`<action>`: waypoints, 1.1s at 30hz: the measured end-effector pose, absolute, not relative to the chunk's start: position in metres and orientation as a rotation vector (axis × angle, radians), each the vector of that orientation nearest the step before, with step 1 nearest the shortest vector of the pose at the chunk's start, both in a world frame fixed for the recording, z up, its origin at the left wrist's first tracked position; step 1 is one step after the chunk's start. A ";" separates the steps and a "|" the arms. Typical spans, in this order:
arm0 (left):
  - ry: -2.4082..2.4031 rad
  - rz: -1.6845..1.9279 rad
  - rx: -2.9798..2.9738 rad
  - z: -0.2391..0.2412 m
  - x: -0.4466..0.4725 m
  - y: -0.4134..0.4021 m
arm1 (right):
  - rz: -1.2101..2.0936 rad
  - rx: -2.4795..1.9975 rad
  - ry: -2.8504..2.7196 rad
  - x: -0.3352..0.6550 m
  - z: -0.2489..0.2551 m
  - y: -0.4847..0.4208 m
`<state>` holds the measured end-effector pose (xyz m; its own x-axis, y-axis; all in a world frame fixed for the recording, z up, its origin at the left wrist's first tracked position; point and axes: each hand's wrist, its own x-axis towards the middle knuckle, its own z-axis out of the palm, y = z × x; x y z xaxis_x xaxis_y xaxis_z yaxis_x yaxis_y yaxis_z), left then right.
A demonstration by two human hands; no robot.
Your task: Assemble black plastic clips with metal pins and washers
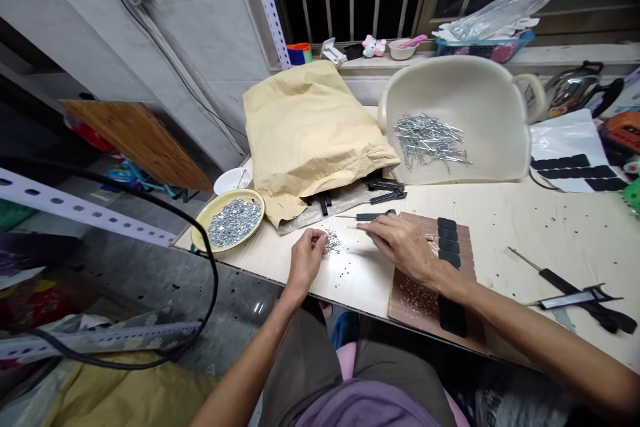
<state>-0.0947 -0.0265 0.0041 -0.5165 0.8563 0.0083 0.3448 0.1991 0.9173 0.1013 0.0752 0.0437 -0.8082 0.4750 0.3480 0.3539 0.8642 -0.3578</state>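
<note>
My left hand (308, 257) is closed in a pinch at the left edge of a small pile of tiny metal pieces (334, 244); whatever its fingertips hold is too small to make out. Across the pile, my right hand (403, 245) reaches left with its fingers close together. A thin tip seems to stick out from its fingertips, but I cannot tell what it is. Just beyond those fingers lies a black-handled tool (370, 217) with a thin metal shaft. Under the right wrist is a brown board (405, 307) bearing black strips (453, 317) and pale crumbs.
A yellow dish (200, 220) of small metal parts stands left, beside a white bowl (231, 180). Behind are a large paper sack (310, 127) and a cream basin (480, 160) holding metal pins (430, 140). Black-handled tools (575, 290) lie right. A black cable (213, 267) loops left.
</note>
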 end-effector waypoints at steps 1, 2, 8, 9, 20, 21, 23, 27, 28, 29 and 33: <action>1.856 1.381 0.968 0.008 -0.088 -0.026 | 0.413 -0.598 -2.587 0.102 0.043 0.070; 1.760 1.449 0.852 0.013 -0.080 -0.025 | 0.432 -0.594 -2.570 0.103 0.043 0.065; 1.431 1.597 0.593 0.042 -0.034 -0.018 | 0.455 -0.685 -2.497 0.117 0.047 0.053; 1.402 1.600 0.572 0.045 -0.029 -0.016 | 0.462 -0.698 -2.496 0.121 0.047 0.053; 1.337 1.536 0.655 0.046 -0.002 -0.009 | 0.330 -0.865 -2.424 0.157 0.043 0.047; 1.344 1.521 0.675 0.045 -0.001 -0.008 | 0.311 -0.870 -2.427 0.159 0.042 0.047; 1.350 1.487 0.694 0.044 0.000 -0.006 | 0.281 -0.866 -2.435 0.163 0.041 0.047; 1.353 1.395 0.691 0.043 0.003 -0.002 | 0.268 -0.861 -2.425 0.171 0.036 0.049; 1.359 1.374 0.700 0.042 0.004 -0.001 | 0.260 -0.868 -2.421 0.174 0.035 0.050; 1.366 1.356 0.714 0.042 0.006 -0.001 | 0.242 -0.877 -2.418 0.176 0.034 0.051; 1.392 1.325 0.797 0.041 0.012 0.002 | 0.067 -0.923 -2.378 0.182 0.031 0.051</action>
